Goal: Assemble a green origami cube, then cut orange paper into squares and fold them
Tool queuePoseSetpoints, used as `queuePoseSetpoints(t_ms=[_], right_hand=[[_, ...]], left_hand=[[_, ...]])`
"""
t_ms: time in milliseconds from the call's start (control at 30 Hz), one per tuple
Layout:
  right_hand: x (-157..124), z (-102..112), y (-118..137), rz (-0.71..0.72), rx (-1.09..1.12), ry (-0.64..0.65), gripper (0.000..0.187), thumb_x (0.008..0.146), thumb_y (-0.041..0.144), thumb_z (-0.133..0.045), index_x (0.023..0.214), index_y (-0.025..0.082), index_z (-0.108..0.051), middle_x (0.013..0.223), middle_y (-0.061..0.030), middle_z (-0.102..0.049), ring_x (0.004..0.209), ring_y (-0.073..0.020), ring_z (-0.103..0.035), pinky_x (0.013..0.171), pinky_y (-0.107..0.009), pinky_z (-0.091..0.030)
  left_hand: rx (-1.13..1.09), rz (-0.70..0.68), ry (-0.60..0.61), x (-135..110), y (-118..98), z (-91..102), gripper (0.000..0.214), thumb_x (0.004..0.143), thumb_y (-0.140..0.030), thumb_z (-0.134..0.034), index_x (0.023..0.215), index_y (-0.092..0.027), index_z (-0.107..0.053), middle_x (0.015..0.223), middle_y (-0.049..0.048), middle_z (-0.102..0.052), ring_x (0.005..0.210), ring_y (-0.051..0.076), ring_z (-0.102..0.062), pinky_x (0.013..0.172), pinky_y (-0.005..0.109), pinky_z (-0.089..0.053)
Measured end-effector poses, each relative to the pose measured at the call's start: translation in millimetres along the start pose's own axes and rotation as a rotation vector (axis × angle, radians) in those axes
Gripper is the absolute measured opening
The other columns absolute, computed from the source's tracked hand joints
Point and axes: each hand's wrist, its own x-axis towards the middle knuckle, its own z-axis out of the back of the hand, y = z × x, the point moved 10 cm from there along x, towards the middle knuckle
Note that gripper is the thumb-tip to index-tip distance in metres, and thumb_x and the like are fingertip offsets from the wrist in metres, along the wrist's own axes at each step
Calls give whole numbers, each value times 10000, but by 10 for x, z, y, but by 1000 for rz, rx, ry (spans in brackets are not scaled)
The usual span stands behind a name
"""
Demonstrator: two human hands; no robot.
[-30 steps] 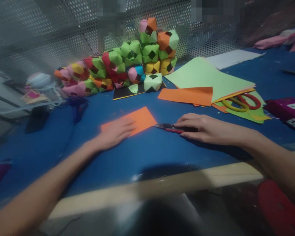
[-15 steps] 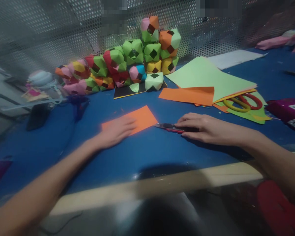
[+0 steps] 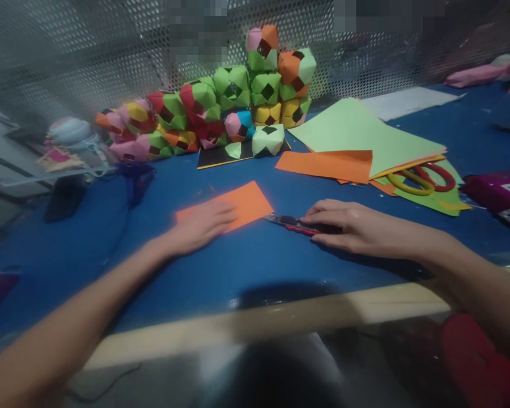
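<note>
Head: paper (image 3: pixel 251 204) partly under left hand (image 3: pixel 202 225)

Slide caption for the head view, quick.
Left hand on orange paper, knife in right hand by the paper's corner, folded paper balls behind.

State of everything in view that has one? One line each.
Left hand: spread flat on orange sheet
Right hand: closed on cutter
Cutter: blade out, tip by the sheet's right corner
Orange sheet: flat, held down
Orange strip: lying untouched
Green sheets: piled
Scissors: handles showing, blades hidden; open or shut unclear
Paper balls: assembled, mostly stacked
</note>
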Motion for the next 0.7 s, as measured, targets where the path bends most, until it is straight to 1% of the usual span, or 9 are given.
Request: queuePoseSetpoints(t_ms=[133,267,367,700], right_hand=[[9,-7,29,8,5,11,386,972,397,-440,1181,165,-667,1107,-134,-644,975,-233,-617,834,-367,-488],[15,-15,48,-3,9,31,389,973,397,-436,1177,164,-671,1111,-136,-643,981,-240,-616,840,-379,-490],[18,-34,60,-1,11,44,386,977,401,-429,1167,176,-679,1123,-134,-641,987,-242,-616,836,-378,-493],[43,-45,91,18,0,27,391,978,397,-426,1166,170,-684,1131,-141,-641,1001,-244,-614,844,-372,-489]], left_hand=[[3,2,-4,6,-6,13,542,1022,-487,-234,1324,-211,-589,1485,77,-510,1403,217,-427,1194,490,-292],[1,-3,0,8,-11,9,561,1020,-494,-230,1328,-190,-588,1484,94,-508,1403,227,-429,1193,492,-297],[-3,-7,-10,8,-11,15,550,1019,-499,-237,1323,-209,-591,1481,86,-512,1404,228,-429,1192,503,-299],[-3,-2,-1,9,-10,6,555,1022,-492,-229,1324,-197,-589,1484,92,-509,1409,224,-422,1196,492,-293]])
